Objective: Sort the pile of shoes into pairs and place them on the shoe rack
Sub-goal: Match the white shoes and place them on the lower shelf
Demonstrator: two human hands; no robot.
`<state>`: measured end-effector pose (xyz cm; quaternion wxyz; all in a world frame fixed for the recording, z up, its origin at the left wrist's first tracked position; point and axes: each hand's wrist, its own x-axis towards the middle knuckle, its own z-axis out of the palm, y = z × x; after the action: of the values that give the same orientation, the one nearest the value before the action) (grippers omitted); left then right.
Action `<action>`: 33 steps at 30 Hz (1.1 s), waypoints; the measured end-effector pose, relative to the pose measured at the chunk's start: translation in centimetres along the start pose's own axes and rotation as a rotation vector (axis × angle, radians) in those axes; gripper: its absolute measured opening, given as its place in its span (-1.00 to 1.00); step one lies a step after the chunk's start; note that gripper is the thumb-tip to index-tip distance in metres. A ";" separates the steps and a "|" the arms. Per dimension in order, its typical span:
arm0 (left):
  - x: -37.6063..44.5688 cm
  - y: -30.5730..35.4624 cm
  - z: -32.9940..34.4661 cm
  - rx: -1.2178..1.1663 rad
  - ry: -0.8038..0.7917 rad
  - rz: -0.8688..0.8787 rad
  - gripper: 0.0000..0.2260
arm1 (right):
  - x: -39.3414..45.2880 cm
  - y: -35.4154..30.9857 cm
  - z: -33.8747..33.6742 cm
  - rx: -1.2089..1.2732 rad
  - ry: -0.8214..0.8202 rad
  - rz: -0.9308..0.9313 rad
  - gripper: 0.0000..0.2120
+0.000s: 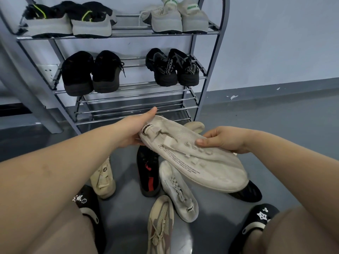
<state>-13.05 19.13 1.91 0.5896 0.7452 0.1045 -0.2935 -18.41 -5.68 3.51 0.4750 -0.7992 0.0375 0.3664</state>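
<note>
Cream knit shoe (194, 158) is pinched between my left hand (135, 129) at its heel and right hand (225, 140) mid-upper, rack (132, 110) at 12 o'clock, so floppy fabric could slip and drop it onto the pile.

"PROREM" down the heel strip of a black shoe (166, 67) on the rack (216, 52).

Against the wall (275, 43), the shoe rack (213, 57), with two pairs on the top shelf (128, 34) and two pairs on the middle shelf (128, 85). Before the rack, held above the floor (275, 134) between left hand (134, 127) and right hand (225, 139), one shoe (192, 158). Below it, loose shoes (176, 189) on the floor, possibly one more hidden beneath.
</note>
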 end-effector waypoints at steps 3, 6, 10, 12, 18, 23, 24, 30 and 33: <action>-0.3 -0.2 -0.2 0.124 -0.051 -0.002 -0.57 | 0.2 -0.2 -0.1 -0.057 0.083 0.003 -0.71; -0.8 -0.5 -0.5 0.251 -0.164 -0.056 -0.51 | 0.5 -0.1 -0.3 -0.156 0.159 -0.001 -0.65; -1.5 -0.8 -0.5 0.368 -0.320 -0.142 -0.43 | 0.9 0.1 -0.2 -0.286 0.151 0.009 -0.62; -1.8 -1.0 -0.1 0.409 -0.351 -0.171 -0.47 | 1.1 0.2 0.1 -0.334 0.129 -0.001 -0.61; -2.2 -1.5 0.5 0.531 -0.392 -0.138 -0.35 | 1.5 0.2 0.4 -0.423 0.124 -0.019 -0.60; -2.2 -1.2 0.8 0.589 -0.243 -0.026 -0.46 | 1.6 0.1 0.4 -0.447 0.268 -0.007 -0.55; -2.0 -1.1 0.8 0.565 -0.196 -0.016 -0.50 | 1.8 0.2 0.4 -0.453 0.347 -0.005 -0.50; -0.6 -1.5 1.6 0.171 0.042 -0.062 -0.45 | 1.6 -0.5 1.2 -0.014 0.640 0.175 -0.11; -0.5 -0.8 2.9 -0.105 -0.010 -0.072 -0.55 | 1.4 -1.4 2.9 0.458 0.249 0.205 -0.22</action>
<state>-14.82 16.74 1.16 0.6173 0.7077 0.1434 -0.3123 -18.36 -2.22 2.87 0.5955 -0.7019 0.2581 0.2934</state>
